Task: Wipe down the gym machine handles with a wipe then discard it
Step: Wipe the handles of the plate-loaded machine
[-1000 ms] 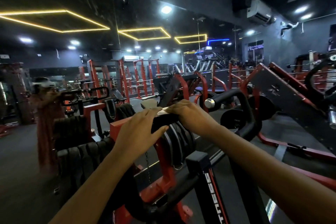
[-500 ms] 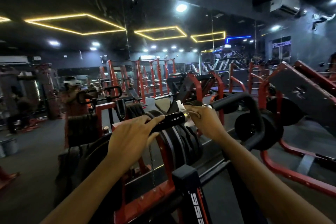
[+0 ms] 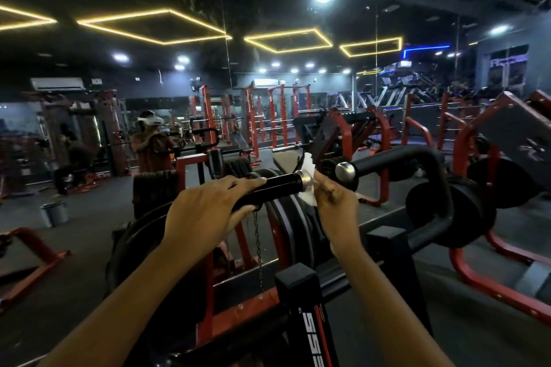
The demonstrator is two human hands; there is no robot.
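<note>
Left hand (image 3: 205, 211) grips handle (image 3: 277, 186); right hand (image 3: 337, 205) pinches wipe (image 3: 308, 162).

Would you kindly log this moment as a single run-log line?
stage: wiping handle end | left hand: grips black handle | right hand: pinches wipe at metal cap | discard: not yet

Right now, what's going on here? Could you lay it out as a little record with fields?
place: gym floor with red-framed machines
left hand: holds the black handle, fingers over, thumb under
right hand: pinches the white wipe against the handle's metal end cap
other handle: to the right, untouched
below the handle: stacked weight plates
task stage: wiping under way; wipe not yet discarded
</note>
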